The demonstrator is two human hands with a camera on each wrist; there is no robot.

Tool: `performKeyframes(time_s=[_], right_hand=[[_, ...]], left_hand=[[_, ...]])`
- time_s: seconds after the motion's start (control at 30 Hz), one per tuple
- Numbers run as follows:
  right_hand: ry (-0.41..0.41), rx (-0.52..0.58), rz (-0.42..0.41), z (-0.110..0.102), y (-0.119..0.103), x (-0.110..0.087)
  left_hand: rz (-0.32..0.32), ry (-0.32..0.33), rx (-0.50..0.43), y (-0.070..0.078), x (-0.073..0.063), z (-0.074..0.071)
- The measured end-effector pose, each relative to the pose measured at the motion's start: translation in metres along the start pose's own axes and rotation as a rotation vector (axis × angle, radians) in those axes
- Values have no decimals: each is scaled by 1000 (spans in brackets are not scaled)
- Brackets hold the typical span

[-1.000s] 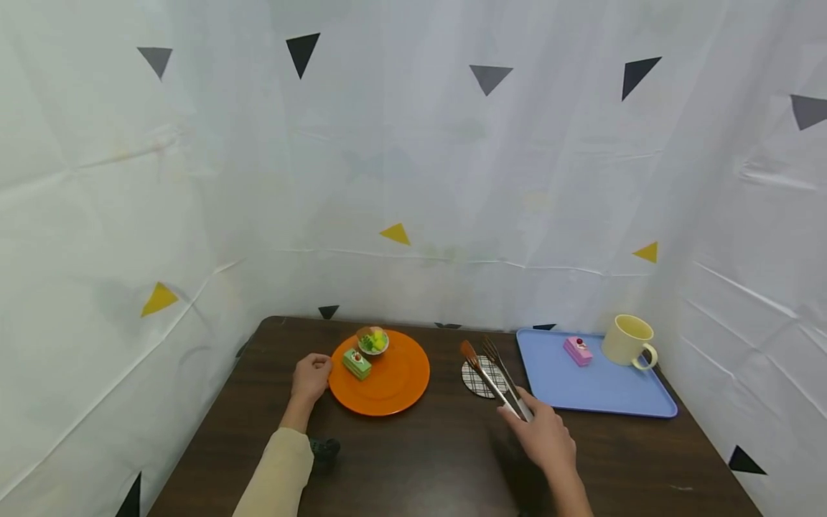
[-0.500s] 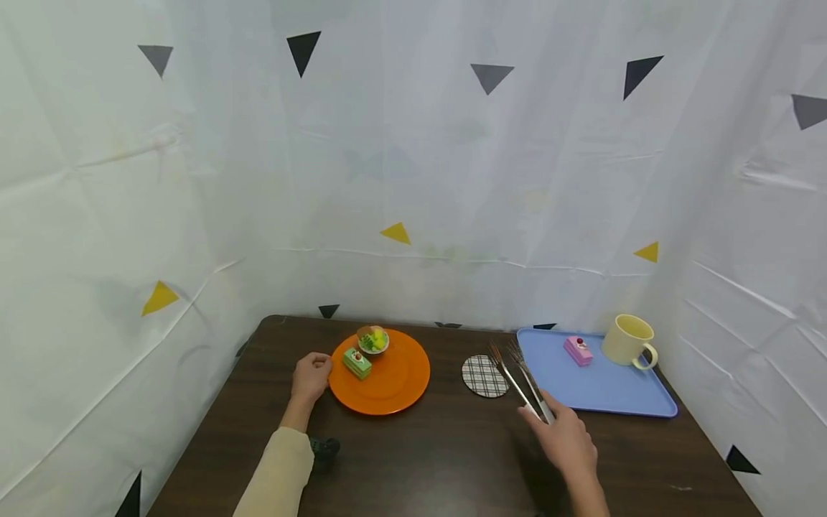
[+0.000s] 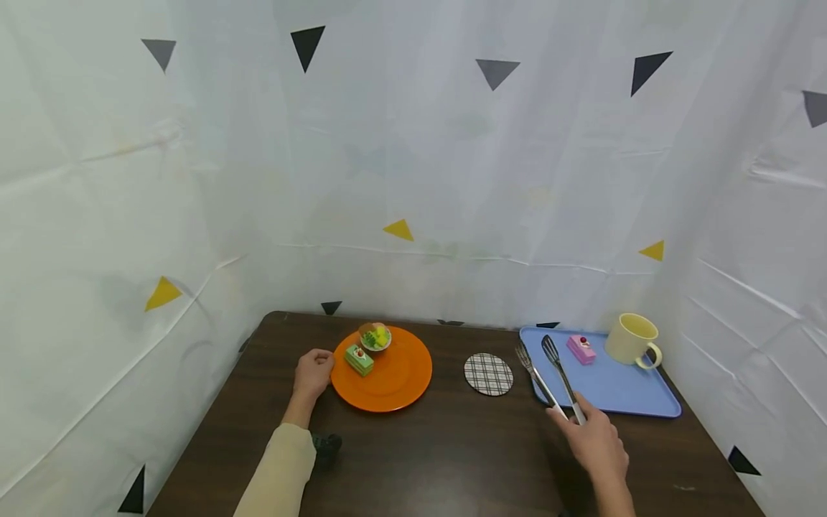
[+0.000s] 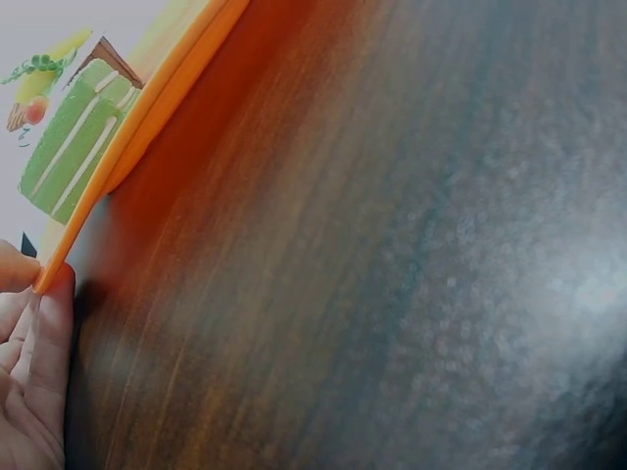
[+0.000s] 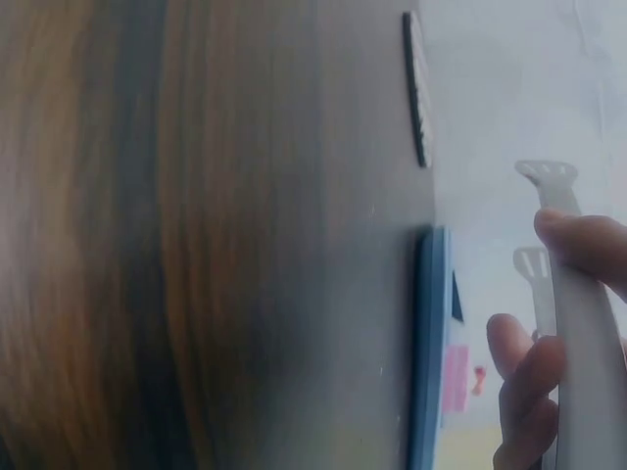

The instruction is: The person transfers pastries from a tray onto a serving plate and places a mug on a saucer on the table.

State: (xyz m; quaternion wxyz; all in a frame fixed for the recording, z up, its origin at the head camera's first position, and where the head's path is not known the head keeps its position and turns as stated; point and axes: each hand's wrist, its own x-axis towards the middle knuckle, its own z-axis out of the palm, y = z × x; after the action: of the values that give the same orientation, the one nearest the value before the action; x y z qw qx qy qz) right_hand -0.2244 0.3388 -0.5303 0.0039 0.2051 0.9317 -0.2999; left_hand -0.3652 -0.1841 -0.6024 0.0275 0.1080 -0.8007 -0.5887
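Note:
At the left, my left hand (image 3: 314, 373) pinches the rim of an orange plate (image 3: 403, 380) between thumb and fingers; the left wrist view shows the thumb above the rim and fingers beneath. On that plate sit a green cake slice (image 3: 358, 360) and a small bowl of salad (image 3: 376, 337). My right hand (image 3: 594, 439) grips metal tongs (image 3: 563, 373), whose slotted ends stand apart with nothing between them. In the head view the tongs overlap the left part of a blue tray (image 3: 620, 393). A pink cake slice (image 3: 581, 349) lies on the tray beside a yellow mug (image 3: 629, 339).
A round checked coaster (image 3: 488, 374) lies between plate and tray. Near my left forearm is a small dark object (image 3: 326, 444), its kind unclear. The dark wooden table (image 3: 439, 459) is bordered by a white patterned curtain (image 3: 452, 172).
My right hand has carried the tongs rightward, from over the coaster to over the left side of the tray. The left hand has stayed at the plate's rim.

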Motion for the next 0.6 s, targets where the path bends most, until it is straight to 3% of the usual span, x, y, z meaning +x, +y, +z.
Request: performKeyframes(time_s=[0.6], right_hand=[[105,4,107,-19,34,17]], left_hand=[[3,14,2,-1,2,2]])
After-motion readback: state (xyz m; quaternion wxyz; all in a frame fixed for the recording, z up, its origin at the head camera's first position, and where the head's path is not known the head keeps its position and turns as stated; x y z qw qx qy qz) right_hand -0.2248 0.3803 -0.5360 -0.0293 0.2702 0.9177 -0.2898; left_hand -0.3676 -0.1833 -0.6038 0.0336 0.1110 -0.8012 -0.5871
